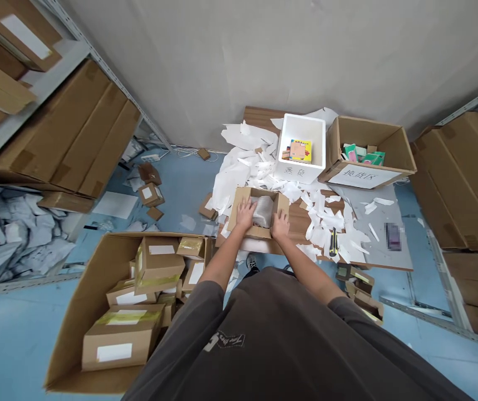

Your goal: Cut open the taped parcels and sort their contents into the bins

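A small cardboard box [259, 231] stands with its flaps up at the front edge of the wooden table [259, 118]. Inside it lies an item in translucent white wrapping [265, 211]; what is within the wrapping cannot be made out. My left hand [245, 214] rests at the box's left side, fingers spread over the flap and reaching to the wrapped item. On the opposite side, my right hand [281, 224] grips the right flap, with its thumb toward the inside. To the right, a yellow-and-black utility knife [333, 243] lies among torn white paper [320, 220].
Behind the box stand a white foam bin [301, 171] with small packages and a labelled carton [372, 177] with green-and-white packs. A large open carton [72, 328] full of boxes is at lower left. Shelves with cartons [462, 184] flank both sides. A blurred dark object [394, 236] lies at right.
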{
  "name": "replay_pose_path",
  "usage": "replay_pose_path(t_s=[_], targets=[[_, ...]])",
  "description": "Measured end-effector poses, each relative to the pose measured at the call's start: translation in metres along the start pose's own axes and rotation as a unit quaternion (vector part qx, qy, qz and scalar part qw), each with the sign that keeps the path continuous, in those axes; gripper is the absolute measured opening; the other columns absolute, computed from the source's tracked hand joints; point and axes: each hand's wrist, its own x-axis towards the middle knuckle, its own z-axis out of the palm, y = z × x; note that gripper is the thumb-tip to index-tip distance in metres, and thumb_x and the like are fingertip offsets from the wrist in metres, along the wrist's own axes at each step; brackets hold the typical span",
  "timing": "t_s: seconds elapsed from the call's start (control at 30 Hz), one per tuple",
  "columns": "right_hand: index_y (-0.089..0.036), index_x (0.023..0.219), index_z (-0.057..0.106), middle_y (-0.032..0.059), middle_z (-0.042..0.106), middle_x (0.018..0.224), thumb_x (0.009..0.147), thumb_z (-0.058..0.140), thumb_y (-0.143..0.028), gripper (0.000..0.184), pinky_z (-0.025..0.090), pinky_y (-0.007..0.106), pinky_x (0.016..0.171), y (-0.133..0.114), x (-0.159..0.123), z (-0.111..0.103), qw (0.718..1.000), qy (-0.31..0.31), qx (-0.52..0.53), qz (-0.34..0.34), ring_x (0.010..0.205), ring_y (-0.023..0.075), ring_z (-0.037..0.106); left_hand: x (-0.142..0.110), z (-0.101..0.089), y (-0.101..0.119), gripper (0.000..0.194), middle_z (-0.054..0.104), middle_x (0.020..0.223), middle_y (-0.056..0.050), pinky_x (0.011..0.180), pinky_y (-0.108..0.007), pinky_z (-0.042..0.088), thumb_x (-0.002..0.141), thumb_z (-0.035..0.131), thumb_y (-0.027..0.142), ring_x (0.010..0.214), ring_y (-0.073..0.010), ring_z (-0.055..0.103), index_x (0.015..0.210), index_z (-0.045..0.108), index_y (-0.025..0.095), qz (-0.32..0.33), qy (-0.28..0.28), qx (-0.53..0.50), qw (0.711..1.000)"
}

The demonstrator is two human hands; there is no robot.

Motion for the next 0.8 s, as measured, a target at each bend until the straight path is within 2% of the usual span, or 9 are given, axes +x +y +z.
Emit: replay_pose_path(t_s=[0.1, 0.23, 0.33, 0.47, 0.53, 0.6, 0.7, 0.77, 0.8], targets=[[-0.023, 0.162, 0.053, 0.0196, 0.022, 0.182, 0.098, 0.051, -0.01, 0.064, 0.047, 0.052, 0.11, 0.0, 0.004, -0.001, 0.999, -0.028, 0.007, 0.032, 0.155, 0.0401, 0.035, -0.016, -0.004, -0.007, 0.067, 0.035, 0.179, -0.014, 0.135, -0.058, 0.021, 0.089, 0.069, 0.01, 0.17, -0.0361, 0.018, 0.154, 0.06, 0.022, 0.059, 0.023, -0.009, 0.998], [-0.025, 0.162, 0.053, 0.0185, 0.022, 0.182, 0.093, 0.063, -0.014, 0.07, 0.046, 0.052, 0.113, 0.01, 0.004, 0.002, 0.999, -0.028, 0.031, 0.017, 0.155, 0.0411, 0.035, -0.037, -0.006, 0.001, 0.04, 0.065, 0.148, -0.018, 0.119, -0.049, 0.043, 0.1, 0.055, 0.013, 0.144, -0.0323, 0.052, 0.136, 0.07, 0.02, 0.069, 0.05, -0.021, 0.996], [-0.027, 0.162, 0.053, 0.0162, 0.025, 0.181, 0.088, 0.071, -0.017, 0.076, 0.046, 0.049, 0.115, 0.021, 0.003, 0.004, 0.998, -0.027, 0.055, -0.004, 0.154, 0.0403, 0.038, -0.042, -0.004, 0.012, 0.026, 0.076, 0.121, -0.016, 0.108, -0.044, 0.047, 0.105, 0.056, 0.027, 0.121, -0.0308, 0.064, 0.118, 0.077, 0.019, 0.105, -0.006, -0.017, 0.994], [-0.023, 0.16, 0.055, 0.0165, 0.026, 0.18, 0.091, 0.073, -0.025, 0.072, 0.042, 0.045, 0.121, 0.028, 0.003, 0.003, 0.995, -0.046, 0.082, -0.042, 0.156, 0.0389, 0.04, -0.032, -0.004, 0.024, 0.032, 0.08, 0.101, -0.015, 0.111, -0.048, 0.041, 0.106, 0.06, 0.04, 0.118, -0.033, 0.066, 0.093, 0.081, 0.018, 0.094, -0.094, -0.004, 0.991], [-0.021, 0.159, 0.058, 0.0178, 0.031, 0.178, 0.095, 0.069, -0.027, 0.065, 0.039, 0.044, 0.124, 0.027, 0.005, 0.001, 0.993, -0.045, 0.094, -0.054, 0.156, 0.0374, 0.041, -0.027, -0.008, 0.024, 0.036, 0.081, 0.099, -0.015, 0.112, -0.047, 0.04, 0.106, 0.061, 0.043, 0.118, -0.033, 0.067, 0.089, 0.081, 0.018, 0.063, -0.087, -0.017, 0.994], [-0.019, 0.157, 0.061, 0.0187, 0.04, 0.173, 0.101, 0.061, -0.028, 0.056, 0.038, 0.041, 0.125, 0.027, 0.008, -0.002, 0.991, -0.038, 0.109, -0.065, 0.155, 0.0343, 0.045, -0.027, -0.015, 0.019, 0.04, 0.081, 0.102, -0.014, 0.111, -0.045, 0.042, 0.108, 0.058, 0.044, 0.116, -0.031, 0.068, 0.089, 0.082, 0.018, 0.052, -0.05, -0.057, 0.996], [-0.017, 0.154, 0.065, 0.019, 0.051, 0.164, 0.109, 0.048, -0.03, 0.049, 0.038, 0.036, 0.126, 0.032, 0.013, -0.006, 0.987, -0.034, 0.13, -0.083, 0.152, 0.029, 0.05, -0.039, -0.027, 0.001, 0.051, 0.082, 0.101, -0.01, 0.11, -0.041, 0.045, 0.112, 0.048, 0.046, 0.115, -0.0266, 0.068, 0.083, 0.082, 0.022, 0.074, -0.025, -0.127, 0.989], [-0.017, 0.152, 0.066, 0.0191, 0.053, 0.162, 0.112, 0.043, -0.034, 0.049, 0.038, 0.035, 0.125, 0.037, 0.014, -0.006, 0.985, -0.032, 0.144, -0.092, 0.151, 0.028, 0.051, -0.054, -0.032, -0.013, 0.048, 0.083, 0.111, -0.007, 0.115, -0.041, 0.045, 0.107, 0.056, 0.052, 0.128, -0.0277, 0.064, 0.079, 0.082, 0.024, 0.086, -0.042, -0.152, 0.984], [-0.018, 0.152, 0.066, 0.0192, 0.052, 0.163, 0.113, 0.043, -0.035, 0.049, 0.039, 0.036, 0.125, 0.039, 0.014, -0.004, 0.984, -0.029, 0.149, -0.094, 0.151, 0.0285, 0.051, -0.062, -0.033, -0.018, 0.041, 0.081, 0.125, -0.007, 0.12, -0.044, 0.043, 0.102, 0.065, 0.056, 0.139, -0.0306, 0.059, 0.084, 0.084, 0.025, 0.08, -0.049, -0.152, 0.984]])
